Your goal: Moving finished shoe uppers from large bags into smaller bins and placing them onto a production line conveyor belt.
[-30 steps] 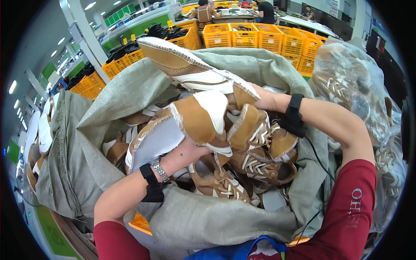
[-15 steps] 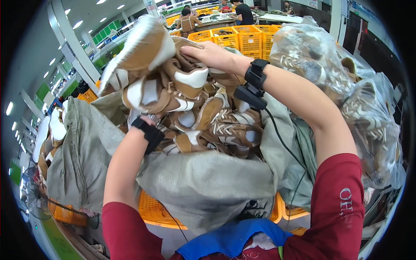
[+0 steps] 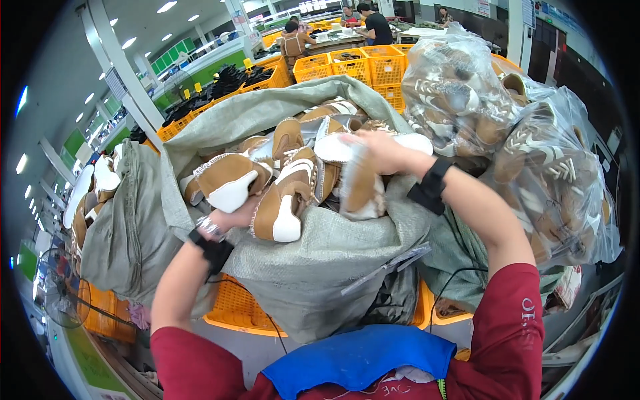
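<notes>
Shoe uppers (image 3: 287,190), tan suede with white panels, lie heaped in the open mouth of a large grey-green woven sack (image 3: 313,267), and both hands are in among them. The left hand (image 3: 233,217) sits at the near left edge of the heap, its fingers hidden under 1 tan-and-white upper (image 3: 230,180) that it seems to grip from below; how tightly it is closed cannot be told. A second upper with a white heel patch (image 3: 280,210) hangs over the sack's rim just to the right of that hand, touching it or nearly so. The right hand (image 3: 377,150) is higher and further back, near the middle of the heap, blurred by motion; its fingers curl down onto a pale upper (image 3: 357,190) that dangles below it against the sack's front edge, though the exact grip is too smeared to read. Both wrists wear black bands, and the left wrist also carries a metal bracelet.

The sack stands in an orange plastic crate (image 3: 240,310). To the right, close beside the right forearm, 2 clear plastic bags (image 3: 533,160) bulge with more tan and white uppers. To the left, another grey sack (image 3: 120,227) holds further uppers. Behind, yellow-orange crates (image 3: 360,67) stand in rows, and other people (image 3: 373,23) work at a table far off.
</notes>
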{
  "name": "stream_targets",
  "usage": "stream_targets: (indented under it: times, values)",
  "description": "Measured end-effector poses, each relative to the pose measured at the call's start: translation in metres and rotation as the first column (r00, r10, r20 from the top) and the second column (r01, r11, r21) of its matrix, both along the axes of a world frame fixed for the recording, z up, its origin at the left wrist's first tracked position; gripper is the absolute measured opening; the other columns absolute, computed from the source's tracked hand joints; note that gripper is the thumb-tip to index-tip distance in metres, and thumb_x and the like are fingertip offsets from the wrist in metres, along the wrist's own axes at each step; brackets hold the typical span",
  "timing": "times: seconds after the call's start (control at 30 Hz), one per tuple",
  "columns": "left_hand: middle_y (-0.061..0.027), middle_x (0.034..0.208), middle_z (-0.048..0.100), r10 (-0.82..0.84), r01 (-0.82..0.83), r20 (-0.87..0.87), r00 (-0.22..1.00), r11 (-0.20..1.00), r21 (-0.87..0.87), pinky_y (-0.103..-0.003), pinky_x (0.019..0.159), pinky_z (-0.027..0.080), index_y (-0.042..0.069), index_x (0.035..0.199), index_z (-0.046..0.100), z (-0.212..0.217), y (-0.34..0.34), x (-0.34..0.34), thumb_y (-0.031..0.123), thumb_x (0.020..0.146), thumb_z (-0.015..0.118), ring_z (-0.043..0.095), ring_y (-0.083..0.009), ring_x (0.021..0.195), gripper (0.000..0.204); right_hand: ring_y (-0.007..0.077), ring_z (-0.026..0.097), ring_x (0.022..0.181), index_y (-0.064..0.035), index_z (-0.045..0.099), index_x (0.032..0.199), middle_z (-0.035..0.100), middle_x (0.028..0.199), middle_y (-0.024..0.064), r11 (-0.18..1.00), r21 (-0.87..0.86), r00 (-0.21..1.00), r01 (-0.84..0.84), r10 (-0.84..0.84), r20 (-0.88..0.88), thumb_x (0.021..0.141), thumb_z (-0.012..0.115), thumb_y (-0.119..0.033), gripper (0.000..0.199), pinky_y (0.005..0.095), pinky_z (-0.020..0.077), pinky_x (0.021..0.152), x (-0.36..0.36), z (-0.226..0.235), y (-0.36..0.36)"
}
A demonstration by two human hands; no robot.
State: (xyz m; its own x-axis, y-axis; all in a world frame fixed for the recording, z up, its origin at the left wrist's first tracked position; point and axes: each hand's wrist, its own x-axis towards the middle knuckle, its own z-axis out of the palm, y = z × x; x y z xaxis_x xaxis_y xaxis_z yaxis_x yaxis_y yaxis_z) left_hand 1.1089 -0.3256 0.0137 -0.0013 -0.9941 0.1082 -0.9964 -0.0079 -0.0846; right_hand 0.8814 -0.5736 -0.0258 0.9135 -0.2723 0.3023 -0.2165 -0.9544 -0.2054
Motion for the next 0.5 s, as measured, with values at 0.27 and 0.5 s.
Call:
stream_targets:
  times: [0.27,0.5]
  values:
    - [-0.0079,0.090,0.062,0.312,-0.575,-0.909,0.276,0.811,0.104,-0.021,0.061,0.049,0.003,0.096,0.056,0.035,0.064,0.049,0.023,0.092,0.044,0.060,-0.0106,0.073,0.024,0.0330,0.047,0.114,0.0044,0.037,0.129,0.045,0.126,0.0237,0.959,0.204,0.969,0.195,-0.157,-0.190,0.072,0.062,-0.055,0.086,0.0356,0.0357,0.097,-0.055,-0.002,-0.047]
    - [-0.0157,0.124,0.044,0.578,-0.223,-0.787,0.218,0.814,0.536,-0.029,0.087,0.041,0.004,0.134,0.028,0.011,0.037,0.021,0.033,0.081,0.064,0.050,-0.0201,0.104,0.071,0.0241,0.057,0.099,0.0054,0.049,0.117,0.060,0.107,0.0176,0.844,0.518,0.985,0.136,-0.060,-0.162,0.080,0.058,-0.047,0.065,0.0319,0.0433,0.085,-0.056,0.011,-0.006]
